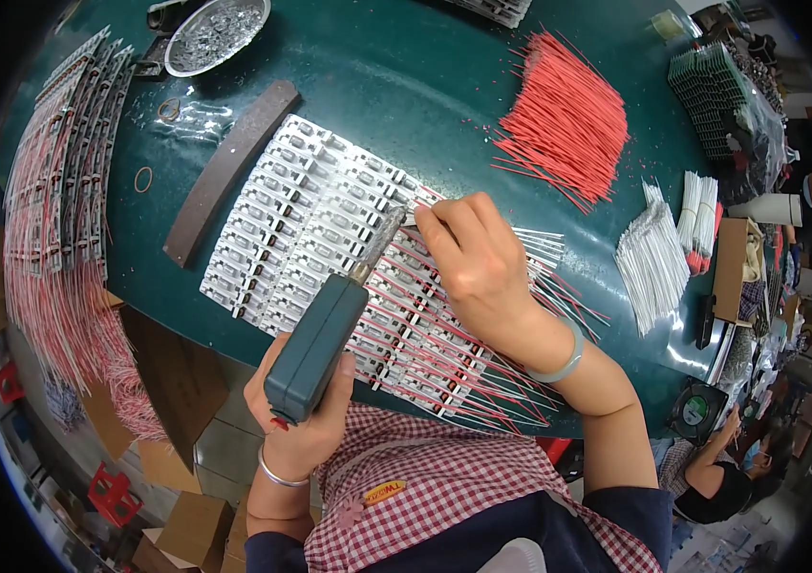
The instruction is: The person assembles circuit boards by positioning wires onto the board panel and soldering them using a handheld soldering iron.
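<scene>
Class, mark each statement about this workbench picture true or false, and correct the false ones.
1. The left hand grips a dark green tool. True.

2. The metal bowl is full of red wires. False: it holds shiny silvery bits.

3. A pale bangle circles the right wrist. True.

4. The long dark bar lies at the right edge of the pale panel. False: it lies beside the panel's left edge.

5. The right hand is held flat on the table. False: it is over the panel, fingers bent.
</scene>
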Tool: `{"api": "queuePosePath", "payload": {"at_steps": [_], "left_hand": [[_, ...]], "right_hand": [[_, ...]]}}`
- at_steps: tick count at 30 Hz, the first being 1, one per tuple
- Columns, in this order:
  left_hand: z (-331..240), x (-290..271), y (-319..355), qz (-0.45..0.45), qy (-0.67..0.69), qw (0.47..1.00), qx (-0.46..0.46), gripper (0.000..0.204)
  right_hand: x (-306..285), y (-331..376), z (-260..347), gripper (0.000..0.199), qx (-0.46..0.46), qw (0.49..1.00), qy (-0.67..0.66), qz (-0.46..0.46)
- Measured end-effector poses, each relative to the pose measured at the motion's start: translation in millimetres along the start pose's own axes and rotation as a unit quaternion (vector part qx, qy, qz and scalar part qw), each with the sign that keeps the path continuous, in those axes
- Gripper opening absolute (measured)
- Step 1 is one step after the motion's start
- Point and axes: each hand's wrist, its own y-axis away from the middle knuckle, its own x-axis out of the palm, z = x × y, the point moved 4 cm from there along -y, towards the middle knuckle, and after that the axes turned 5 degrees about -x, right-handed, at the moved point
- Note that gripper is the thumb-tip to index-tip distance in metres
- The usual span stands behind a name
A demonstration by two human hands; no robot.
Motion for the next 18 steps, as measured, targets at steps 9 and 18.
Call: {"api": "queuePosePath", "payload": {"at_steps": [9,18], "left_hand": [[2.0,-3.7,5.7,-0.015,0.026,0.999,-0.024,0.024],[-0.7,0.1,0.4,-0.004,0.009,1.0,0.008,0.021]], "right_hand": [[-2.0,0.1,0.5,0.033,0.003,1.0,0.001,0.005],[-2.5,-0.2,3.0,0.036,0.02,1.0,-0.005,0.002]]}}
